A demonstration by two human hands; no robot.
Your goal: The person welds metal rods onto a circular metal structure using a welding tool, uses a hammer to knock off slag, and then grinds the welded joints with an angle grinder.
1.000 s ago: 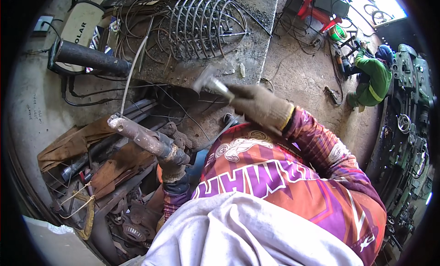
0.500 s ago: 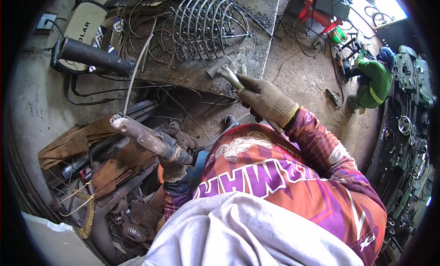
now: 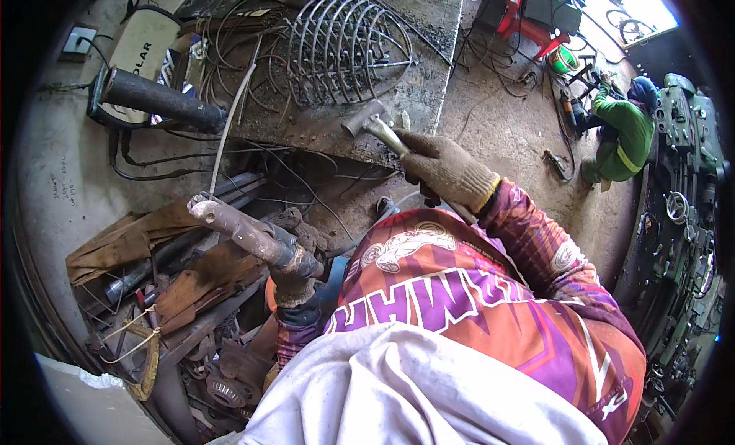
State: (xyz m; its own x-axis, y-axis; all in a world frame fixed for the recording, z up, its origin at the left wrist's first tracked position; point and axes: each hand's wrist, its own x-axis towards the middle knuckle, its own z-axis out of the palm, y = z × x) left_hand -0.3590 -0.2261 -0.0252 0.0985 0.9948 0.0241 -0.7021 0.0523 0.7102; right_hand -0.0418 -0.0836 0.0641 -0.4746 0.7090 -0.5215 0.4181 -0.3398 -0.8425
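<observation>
Right fingers [image 3: 419, 145] tight around hammer [image 3: 385, 134]

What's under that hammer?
Under the hammer, as seen from above, is the dark, dirty workbench. Whatever is directly beneath the hammer's head is covered, and the gloved right hand hides what's below it.

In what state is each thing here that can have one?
Right hand: gloved, closed around the hammer
Hammer: held by its handle
Left hand: gloved, closed around a rusty pipe
Rusty pipe: held, slanting
Ribbed metal frame: lying on the worktable
Worktable: dirty, cluttered
White cloth: draped, creased
</observation>
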